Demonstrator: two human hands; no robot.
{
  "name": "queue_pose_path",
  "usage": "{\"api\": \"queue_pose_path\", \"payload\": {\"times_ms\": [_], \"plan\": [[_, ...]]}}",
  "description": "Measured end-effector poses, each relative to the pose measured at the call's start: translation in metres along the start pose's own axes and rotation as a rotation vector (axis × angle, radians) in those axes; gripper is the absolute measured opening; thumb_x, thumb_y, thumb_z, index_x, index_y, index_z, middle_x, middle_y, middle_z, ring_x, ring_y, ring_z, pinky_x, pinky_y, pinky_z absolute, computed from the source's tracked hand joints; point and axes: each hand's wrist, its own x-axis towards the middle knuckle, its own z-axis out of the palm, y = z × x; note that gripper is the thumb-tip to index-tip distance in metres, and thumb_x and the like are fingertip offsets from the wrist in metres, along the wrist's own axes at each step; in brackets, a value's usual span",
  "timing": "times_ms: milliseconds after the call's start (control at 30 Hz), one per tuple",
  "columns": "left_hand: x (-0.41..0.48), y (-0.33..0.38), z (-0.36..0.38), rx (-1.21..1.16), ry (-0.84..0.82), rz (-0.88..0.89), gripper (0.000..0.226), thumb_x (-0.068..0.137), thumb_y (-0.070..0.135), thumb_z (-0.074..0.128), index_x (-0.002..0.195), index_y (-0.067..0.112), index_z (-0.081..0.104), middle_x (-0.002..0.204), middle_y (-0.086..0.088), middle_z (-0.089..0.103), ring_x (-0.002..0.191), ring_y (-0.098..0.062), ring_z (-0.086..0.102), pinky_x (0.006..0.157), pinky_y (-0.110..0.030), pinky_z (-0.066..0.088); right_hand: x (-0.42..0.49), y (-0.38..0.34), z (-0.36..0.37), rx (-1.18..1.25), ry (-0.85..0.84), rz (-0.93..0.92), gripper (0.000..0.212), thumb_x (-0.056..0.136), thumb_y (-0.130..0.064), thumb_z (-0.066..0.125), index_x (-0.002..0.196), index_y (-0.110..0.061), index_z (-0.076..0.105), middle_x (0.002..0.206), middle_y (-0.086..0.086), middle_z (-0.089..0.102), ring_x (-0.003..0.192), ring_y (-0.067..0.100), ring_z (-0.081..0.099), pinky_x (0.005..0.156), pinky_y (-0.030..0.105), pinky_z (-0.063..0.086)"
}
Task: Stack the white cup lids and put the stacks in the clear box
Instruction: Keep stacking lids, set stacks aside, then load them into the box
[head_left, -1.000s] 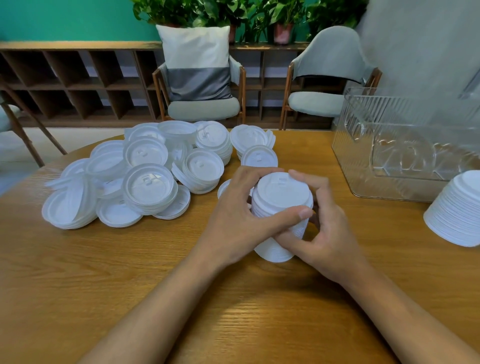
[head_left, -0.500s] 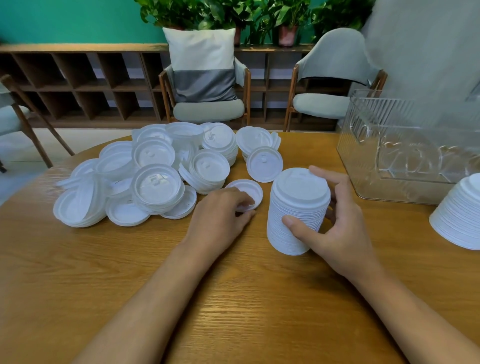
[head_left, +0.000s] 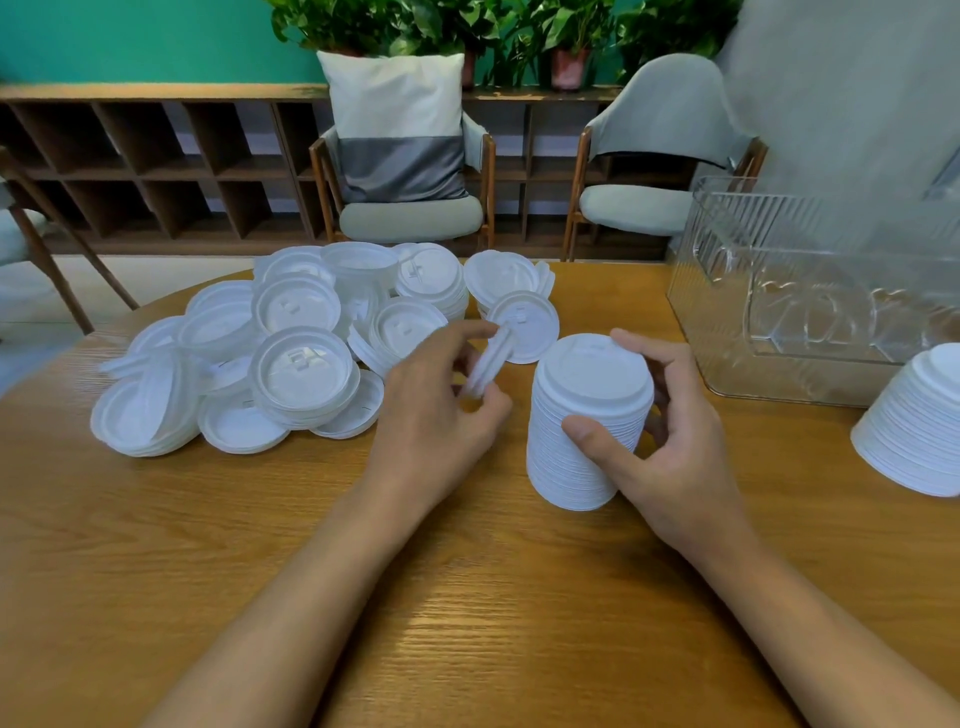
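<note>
Both hands work over the round wooden table (head_left: 467, 597). The left hand (head_left: 436, 415) pinches a single white lid (head_left: 488, 364) between thumb and fingertips. The lid is lifted off the table, tilted almost on edge and blurred, so its details cannot be made out. The right hand (head_left: 675, 457) grips the tall stack of lids (head_left: 582, 415), with the thumb on the near side and the fingers curled round the far side. The stack stands upright on the table just to the right of the pinched lid.

To the left of the hands, a heap of loose lids (head_left: 301, 374) is spread across the table, some nested in short piles and some leaning on their neighbours. One flat lid (head_left: 524, 327) lies apart from the heap, just behind the pinched lid.

The clear box (head_left: 717, 312) stands at the table's far right, beyond the right hand and apart from the stack. No lids can be seen through its ribbed walls. A second stack of lids (head_left: 919, 431) sits on the table in front of the box at the right edge of the view, partly cut off.

Behind the table are a chair (head_left: 410, 218) bearing a white and grey cushion (head_left: 397, 124), a second chair (head_left: 670, 130), a low wooden shelf (head_left: 156, 166) and potted plants (head_left: 467, 26).
</note>
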Motion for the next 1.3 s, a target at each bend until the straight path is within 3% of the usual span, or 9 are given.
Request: {"api": "queue_pose_path", "payload": {"times_ms": [167,333,400,500,600,800,1000,1100,1300], "plan": [[0.005,0.014,-0.01,-0.416,0.15,-0.162,0.049,0.087,0.004,0.066,0.13,0.028,0.068,0.104,0.004,0.068,0.097,-0.016,0.07,0.078,-0.031,0.061,0.0,0.0,0.0,0.009,0.001,-0.006,0.075,0.076,-0.056,0.079,0.139,-0.03,0.048,0.129,-0.029,0.059,0.127,0.005,0.058,0.095,0.024,0.055],[0.011,0.015,-0.016,-0.91,0.028,-0.335,0.046,0.094,-0.001,0.058,0.132,0.021,0.071,0.091,0.011,0.064,0.098,-0.018,0.064,0.069,-0.027,0.061,0.0,-0.001,0.002,0.014,-0.008,-0.019,0.079,0.078,-0.053,0.079,0.146,-0.037,0.041,0.131,-0.025,0.06,0.128,0.008,0.059,0.096,0.024,0.054],[0.01,0.016,-0.014,-0.981,-0.081,-0.346,0.043,0.096,-0.001,0.058,0.132,0.017,0.071,0.101,0.01,0.071,0.108,-0.025,0.066,0.076,-0.029,0.061,0.0,-0.003,0.002,0.011,-0.02,-0.03,0.081,0.08,-0.053,0.078,0.149,-0.045,0.037,0.132,-0.024,0.06,0.128,0.009,0.06,0.097,0.027,0.054],[0.007,0.018,-0.01,-0.881,-0.151,-0.288,0.042,0.092,0.014,0.067,0.133,0.019,0.072,0.118,0.0,0.072,0.11,-0.021,0.067,0.083,-0.032,0.058,0.0,-0.003,0.002,0.023,-0.036,-0.051,0.083,0.082,-0.049,0.078,0.151,-0.046,0.034,0.133,-0.027,0.06,0.128,0.009,0.06,0.098,0.025,0.054],[0.002,0.02,-0.007,-0.615,-0.155,-0.199,0.034,0.093,0.029,0.076,0.126,0.029,0.075,0.093,0.005,0.064,0.085,-0.009,0.058,0.077,-0.026,0.05,0.0,-0.002,0.003,0.027,-0.042,-0.068,0.083,0.082,-0.048,0.078,0.153,-0.046,0.033,0.139,-0.024,0.059,0.133,0.011,0.058,0.102,0.027,0.052],[-0.005,0.025,-0.001,-0.454,-0.199,-0.138,0.037,0.083,0.047,0.08,0.115,0.03,0.076,0.078,0.012,0.051,0.074,-0.01,0.048,0.071,-0.024,0.043,-0.001,0.001,0.004,0.013,-0.048,-0.089,0.076,0.083,-0.048,0.077,0.15,-0.04,0.042,0.146,-0.015,0.055,0.137,0.021,0.054,0.105,0.038,0.052],[-0.005,0.024,-0.004,-0.451,-0.313,-0.088,0.056,0.083,0.039,0.083,0.136,0.03,0.066,0.131,0.014,0.068,0.127,-0.008,0.062,0.102,-0.035,0.054,-0.001,0.0,0.005,0.024,-0.079,-0.075,0.074,0.083,-0.049,0.077,0.148,-0.04,0.043,0.144,-0.016,0.056,0.136,0.019,0.056,0.102,0.028,0.052],[-0.006,0.026,-0.004,-0.477,-0.306,-0.088,0.056,0.083,0.029,0.086,0.135,0.026,0.067,0.131,0.012,0.071,0.128,-0.009,0.063,0.107,-0.041,0.053,-0.001,-0.001,0.004,0.046,-0.095,-0.065,0.081,0.082,-0.048,0.078,0.152,-0.042,0.038,0.145,-0.022,0.054,0.137,0.013,0.055,0.103,0.023,0.05],[-0.008,0.027,-0.001,-0.469,-0.278,-0.088,0.061,0.076,0.043,0.087,0.133,0.029,0.068,0.131,0.008,0.07,0.128,-0.012,0.063,0.102,-0.038,0.054,0.0,-0.001,0.002,0.045,-0.144,-0.051,0.073,0.083,-0.05,0.077,0.147,-0.037,0.045,0.139,-0.02,0.058,0.133,0.016,0.057,0.1,0.026,0.052]]}}
